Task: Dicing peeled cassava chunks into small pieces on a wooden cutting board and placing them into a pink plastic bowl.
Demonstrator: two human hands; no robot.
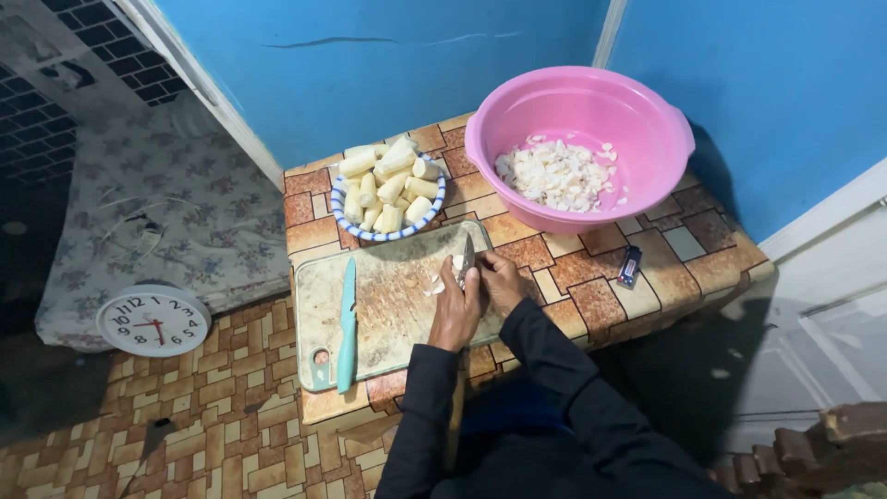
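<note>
head view: single frame, looking down at a low tiled-pattern table (591,277), centre of frame
left hand (455,312): lower centre, fingers curled down onto a pale cassava piece (456,263) on the cutting board (393,310); closed on it
right hand (500,277): just right of the left hand, closed around the handle of a knife (467,260); blade points up-frame, tip at the board's upper edge
cassava piece: centre of frame, on the board's right end, between the two hands, touching the blade
cut slices (434,287): a few pale bits on the board just left of the left hand
teal knife (347,325): lying lengthwise on the board's left half, untouched, well apart from both hands
plate (344,211): blue-rimmed, above the board, heaped with peeled cassava chunks (392,187)
pink basin (579,148): upper right of centre, holds chopped white pieces (556,174)
small dark object (629,266): right of the board, on the table; too small to identify
wall clock (153,321): left of frame, lying on the floor
sleeves: dark, both arms enter from bottom centre
</note>
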